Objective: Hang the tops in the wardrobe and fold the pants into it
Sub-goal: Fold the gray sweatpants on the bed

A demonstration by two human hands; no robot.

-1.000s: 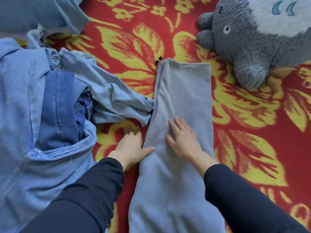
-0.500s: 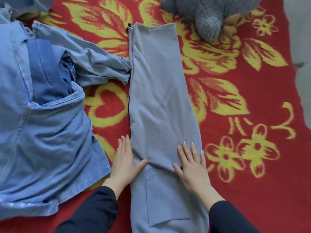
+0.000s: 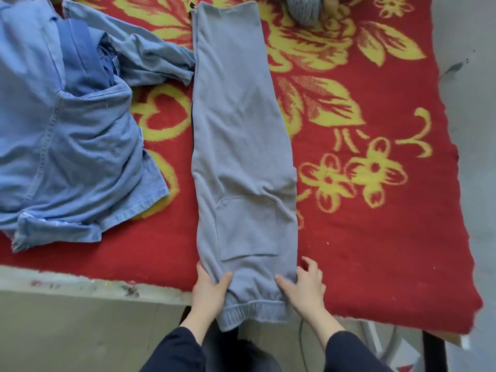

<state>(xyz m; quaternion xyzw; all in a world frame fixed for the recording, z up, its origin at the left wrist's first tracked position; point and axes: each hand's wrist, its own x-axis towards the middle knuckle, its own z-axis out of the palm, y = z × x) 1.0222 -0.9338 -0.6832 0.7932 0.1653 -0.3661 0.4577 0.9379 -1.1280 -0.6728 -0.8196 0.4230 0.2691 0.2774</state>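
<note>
The grey pants (image 3: 241,146) lie lengthwise mid-frame; the left hand (image 3: 209,289) and right hand (image 3: 306,288) each grip a corner of their lower end. I'd lift both corners level so the fold lands square

Grey pants (image 3: 241,130) folded lengthwise, flat on red flowered blanket (image 3: 375,237), elastic band overhanging near edge. Patch pocket (image 3: 247,229) faces up. Left hand (image 3: 209,288) grips left edge, thumb on top. Right hand (image 3: 303,288) holds right edge, thumb on fabric. Blue denim tops (image 3: 67,143) heaped left, sleeve touching pants. Grey plush toy (image 3: 303,9) at top.
</note>
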